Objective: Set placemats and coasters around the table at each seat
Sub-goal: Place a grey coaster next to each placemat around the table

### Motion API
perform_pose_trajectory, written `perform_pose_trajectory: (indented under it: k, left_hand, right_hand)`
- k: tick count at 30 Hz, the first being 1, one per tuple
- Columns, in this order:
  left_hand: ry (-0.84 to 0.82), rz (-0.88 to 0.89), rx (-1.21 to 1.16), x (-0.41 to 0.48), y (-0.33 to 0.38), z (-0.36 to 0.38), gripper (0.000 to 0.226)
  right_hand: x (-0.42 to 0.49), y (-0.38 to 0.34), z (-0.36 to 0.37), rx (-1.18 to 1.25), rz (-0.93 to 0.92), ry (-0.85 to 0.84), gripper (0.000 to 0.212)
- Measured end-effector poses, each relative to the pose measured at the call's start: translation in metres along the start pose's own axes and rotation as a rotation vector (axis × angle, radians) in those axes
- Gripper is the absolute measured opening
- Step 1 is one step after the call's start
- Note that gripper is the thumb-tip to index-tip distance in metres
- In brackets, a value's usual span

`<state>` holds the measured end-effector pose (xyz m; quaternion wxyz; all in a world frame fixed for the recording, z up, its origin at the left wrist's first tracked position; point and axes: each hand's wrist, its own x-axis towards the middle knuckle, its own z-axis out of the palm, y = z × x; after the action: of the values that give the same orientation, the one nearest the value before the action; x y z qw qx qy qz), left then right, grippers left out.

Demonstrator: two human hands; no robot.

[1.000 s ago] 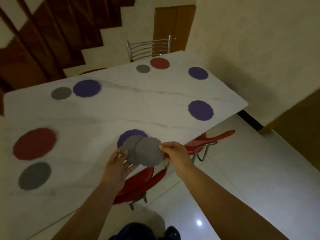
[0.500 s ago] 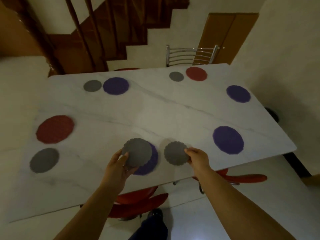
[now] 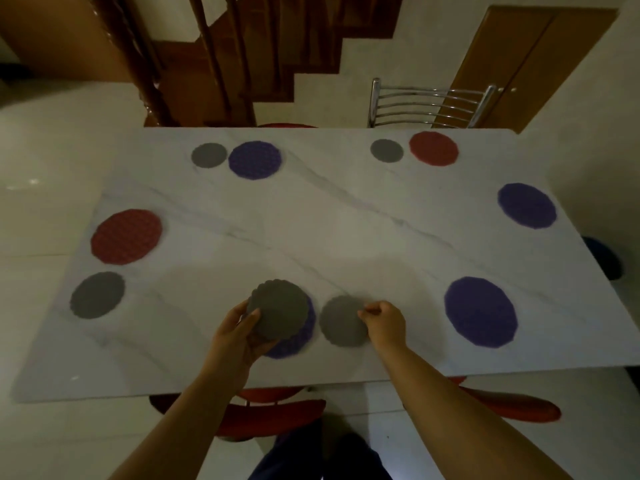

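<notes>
My left hand (image 3: 239,336) grips a stack of grey coasters (image 3: 278,315), held just above a purple placemat (image 3: 294,342) at the table's near edge. My right hand (image 3: 384,322) pinches the right rim of a single grey coaster (image 3: 341,322) that lies flat on the white marble table (image 3: 339,230), just right of that placemat. Round the table lie more mats: a red placemat (image 3: 126,236) with a grey coaster (image 3: 97,294) at the left, a purple placemat (image 3: 254,159) and a red placemat (image 3: 433,147) at the far side, each with a grey coaster beside it.
Two purple placemats (image 3: 480,311) (image 3: 527,205) lie on the right without coasters. A metal chair back (image 3: 429,103) stands behind the table. Red chair seats (image 3: 273,410) poke out below the near edge. A wooden staircase and a door are at the back.
My right hand drew one coaster off the stack and set it down on the table to the right of the near purple placemat. My view turned to face the table squarely.
</notes>
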<state>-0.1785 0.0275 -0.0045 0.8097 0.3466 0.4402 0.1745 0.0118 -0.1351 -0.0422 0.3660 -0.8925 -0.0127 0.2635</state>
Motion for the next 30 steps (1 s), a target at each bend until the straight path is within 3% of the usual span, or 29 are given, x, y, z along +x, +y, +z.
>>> perform_pose_trajectory:
  k: [6,9,15,21,30]
  left_hand:
    - [-0.008,0.008,-0.024,-0.006,-0.005,0.006,0.02]
    - [-0.047,0.01,-0.027,-0.006,-0.004,0.013,0.02]
    - [-0.137,-0.009,-0.028,-0.003,-0.002,0.034,0.021]
    - [-0.206,-0.042,0.022,0.009,-0.003,0.06,0.024]
    - [-0.134,-0.015,0.038,0.004,-0.046,0.138,0.029]
  right_hand:
    - [-0.008,-0.003,-0.017,-0.167,-0.184,-0.013,0.03]
    - [-0.016,-0.014,-0.026,-0.1,-0.209,-0.05,0.035]
    - [-0.04,-0.05,-0.027,0.254,-0.157,-0.443,0.04]
    - [-0.041,-0.055,-0.029,0.273,-0.252,-0.335,0.044]
    - [-0.004,-0.022,-0.095,0.238,-0.438,-0.217,0.038]
